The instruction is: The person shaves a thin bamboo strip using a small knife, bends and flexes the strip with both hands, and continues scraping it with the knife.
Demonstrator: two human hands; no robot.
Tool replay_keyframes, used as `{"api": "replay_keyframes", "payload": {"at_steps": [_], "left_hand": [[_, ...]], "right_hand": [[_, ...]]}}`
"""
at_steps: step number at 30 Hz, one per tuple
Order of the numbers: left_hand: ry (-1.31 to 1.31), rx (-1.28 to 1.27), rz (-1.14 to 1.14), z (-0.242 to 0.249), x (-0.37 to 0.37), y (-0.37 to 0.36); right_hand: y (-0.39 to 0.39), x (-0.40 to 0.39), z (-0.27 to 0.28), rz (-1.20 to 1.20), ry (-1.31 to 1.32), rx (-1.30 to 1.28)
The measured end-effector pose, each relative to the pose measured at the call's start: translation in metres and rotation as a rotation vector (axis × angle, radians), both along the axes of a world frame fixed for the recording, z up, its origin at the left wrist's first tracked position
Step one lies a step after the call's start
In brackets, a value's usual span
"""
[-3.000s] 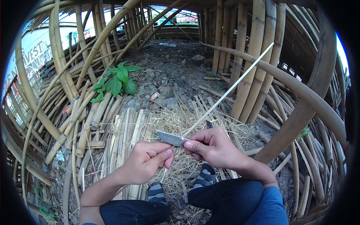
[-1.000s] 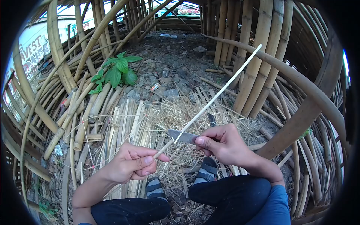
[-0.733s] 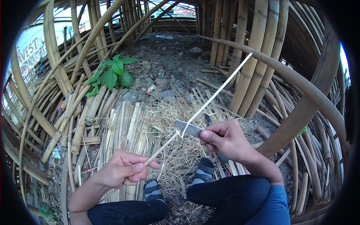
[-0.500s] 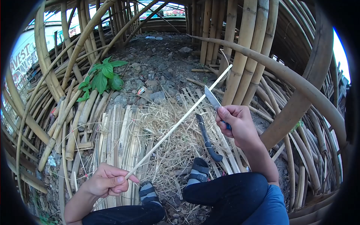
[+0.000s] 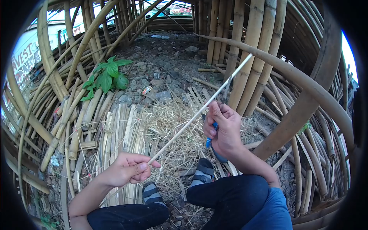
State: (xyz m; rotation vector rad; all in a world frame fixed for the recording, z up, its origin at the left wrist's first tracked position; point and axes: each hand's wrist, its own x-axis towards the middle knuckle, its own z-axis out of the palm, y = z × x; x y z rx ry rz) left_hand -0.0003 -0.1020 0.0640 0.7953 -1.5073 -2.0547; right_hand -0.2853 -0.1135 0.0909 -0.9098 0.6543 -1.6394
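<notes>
My left hand (image 5: 132, 168) is closed around the lower end of a thin pale bamboo stick (image 5: 191, 119), with the index finger stretched along it. The stick slants up to the right, its far tip in front of the standing poles. In my right hand (image 5: 227, 128) is a knife (image 5: 211, 135) with a blue handle. Its narrow blade points up and away, close beside the stick; whether it touches cannot be told. A dark-handled tool (image 5: 220, 157) lies on the ground, mostly hidden behind my right hand. Curly bamboo shavings (image 5: 172, 132) are heaped beneath the stick.
Flat split bamboo strips (image 5: 124, 132) lie at front left. Thick bamboo poles (image 5: 251, 57) stand at right, and a curved pole (image 5: 295, 73) crosses there. A green plant (image 5: 109, 74) grows at left amid stacked bamboo. Stony ground (image 5: 161, 57) stretches behind.
My right hand has moved left and slightly down, turning the knife more upright. My left hand has risen to the right with the stick. The thin curl near the stick's tip no longer shows.
</notes>
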Motion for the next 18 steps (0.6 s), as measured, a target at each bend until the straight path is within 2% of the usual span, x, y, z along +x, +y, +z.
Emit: {"api": "replay_keyframes", "payload": {"at_steps": [2,6,11,14,16,18], "left_hand": [[-0.057,-0.119,-0.062,0.0,-0.008,0.001],[-0.099,-0.166,-0.02,0.008,-0.01,0.001],[-0.209,-0.311,0.025,0.006,0.0,0.004],[-0.234,-0.425,0.049,-0.005,0.004,-0.002],[-0.226,-0.405,0.09,-0.001,-0.001,0.0],[-0.222,-0.385,0.131,0.005,-0.005,-0.001]], "right_hand": [[-0.003,0.007,0.003,0.008,-0.009,0.064],[-0.006,0.0,0.008,-0.136,0.059,0.023],[-0.003,-0.035,0.022,-0.402,-0.014,-0.177],[-0.002,-0.041,0.026,-0.442,-0.014,-0.195],[0.0,-0.033,0.022,-0.438,0.024,-0.163],[0.004,-0.012,0.017,-0.303,-0.06,-0.171]]}}
